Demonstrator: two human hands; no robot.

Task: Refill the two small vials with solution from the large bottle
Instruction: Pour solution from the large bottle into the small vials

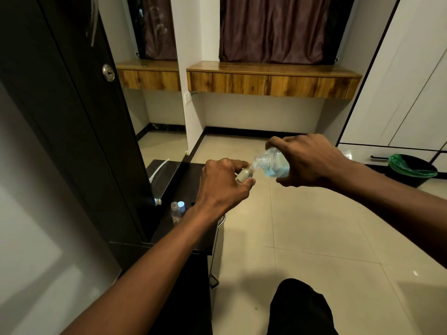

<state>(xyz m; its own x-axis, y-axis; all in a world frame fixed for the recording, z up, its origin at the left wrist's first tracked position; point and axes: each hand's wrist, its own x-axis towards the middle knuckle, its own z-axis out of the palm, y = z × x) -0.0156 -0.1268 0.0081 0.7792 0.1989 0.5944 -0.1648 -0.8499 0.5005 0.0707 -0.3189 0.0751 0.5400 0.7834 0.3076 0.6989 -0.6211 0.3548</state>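
At the left of the frame a dark wardrobe door [72, 112] rises beside a low black cabinet top [183, 189]. On that top, lower left of centre, stands the second vial [174, 210], clear and uncapped, with a pale blue cap [181, 205] just beside it.

Moving right, the left hand [221, 187] pinches the first small vial [244, 175] between fingertips and thumb, holding it near the frame's centre, out past the cabinet edge and over the tiled floor [314, 238].

Further right, the right hand [312, 162] wraps around the large bottle [273, 164], tipped steeply so its threaded neck meets the vial's mouth. Pale blue solution shows inside.

I judge the risk plain: the bottle's neck looks much wider than the vial's opening, so a heavy tilt could send solution down the fingers and onto the tiles. With both held in the air, any wobble would break the alignment. How full the vial is, I cannot tell.
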